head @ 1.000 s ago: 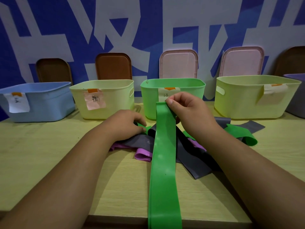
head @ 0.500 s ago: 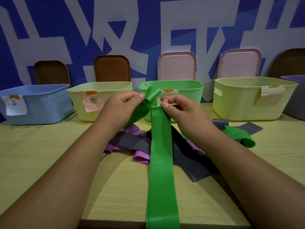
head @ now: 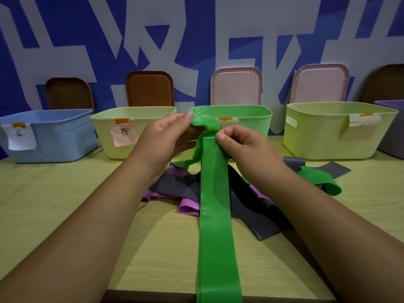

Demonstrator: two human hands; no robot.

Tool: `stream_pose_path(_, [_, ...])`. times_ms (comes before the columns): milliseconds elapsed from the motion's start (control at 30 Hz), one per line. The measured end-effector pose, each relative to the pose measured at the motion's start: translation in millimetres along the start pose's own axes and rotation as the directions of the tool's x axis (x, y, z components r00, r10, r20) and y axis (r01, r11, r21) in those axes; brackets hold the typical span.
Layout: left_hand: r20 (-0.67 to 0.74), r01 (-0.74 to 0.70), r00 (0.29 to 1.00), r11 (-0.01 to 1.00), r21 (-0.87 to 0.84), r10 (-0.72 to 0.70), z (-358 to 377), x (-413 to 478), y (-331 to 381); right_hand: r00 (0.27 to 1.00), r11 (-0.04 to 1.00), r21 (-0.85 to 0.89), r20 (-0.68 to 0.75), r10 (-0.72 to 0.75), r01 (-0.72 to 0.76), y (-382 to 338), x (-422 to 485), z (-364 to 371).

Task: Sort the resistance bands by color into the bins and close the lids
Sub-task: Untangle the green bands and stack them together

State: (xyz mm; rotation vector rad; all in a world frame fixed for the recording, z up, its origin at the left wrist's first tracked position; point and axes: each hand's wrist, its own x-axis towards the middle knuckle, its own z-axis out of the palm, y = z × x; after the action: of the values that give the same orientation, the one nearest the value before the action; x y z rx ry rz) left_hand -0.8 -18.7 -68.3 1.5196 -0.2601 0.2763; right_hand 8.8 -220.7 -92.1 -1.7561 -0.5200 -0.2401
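My right hand [head: 238, 143] pinches the top end of the long green band [head: 216, 215]. My left hand [head: 166, 136] pinches a bunched green bit just beside it. The band runs straight from my hands toward me and hangs over the table [head: 65, 204] edge. It lies across gray bands [head: 251, 206] and purple bands [head: 189, 207]. The green bin [head: 251, 114] stands open just behind my hands.

Your left hand [head: 166, 136] has come up off the pile [head: 175, 184] on the table [head: 65, 204] and now pinches a bunched part of the green band [head: 216, 215] just beside your right hand [head: 238, 143], before the green bin [head: 258, 119].
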Motion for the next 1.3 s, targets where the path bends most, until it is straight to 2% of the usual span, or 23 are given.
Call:
stream_pose_path(167, [0.072, 0.053, 0.997, 0.983, -0.176, -0.041, 1, 1, -1, 0.997, 0.997, 0.048, 0.054, 0.05, -0.052, -1, 2, 2])
stream_pose_path(567, [0.014, 0.059, 0.998, 0.969, -0.239, -0.057, -3, 6, -8, 0.995, 0.999, -0.01, 0.098, 0.036, -0.035, 5, 1, 5])
stream_pose_path(833, [-0.063, 0.033, 0.997, 0.991, -0.13, -0.042, -1, 3, -7, 0.997, 0.995, -0.071, -0.041, -0.072, 0.069, -5, 1, 3])
stream_pose_path(900, [-0.064, 0.025, 0.997, 0.995, -0.092, -0.031, -1, 3, -7, 0.996, 0.995, -0.082, -0.069, -0.064, 0.058, -5, 1, 1])
stream_pose_path(1067, [-0.021, 0.009, 1.0, 0.999, -0.036, -0.01, 1, 1, -8, 0.999, 1.0, -0.002, -0.023, 0.024, -0.024, -7, -1, 2])
stream_pose_path(1300, [-0.027, 0.013, 1.0, 1.0, -0.019, -0.013, 2, 1, -9, 0.997, 1.0, -0.005, -0.076, 0.025, -0.025, -6, 0, 3])
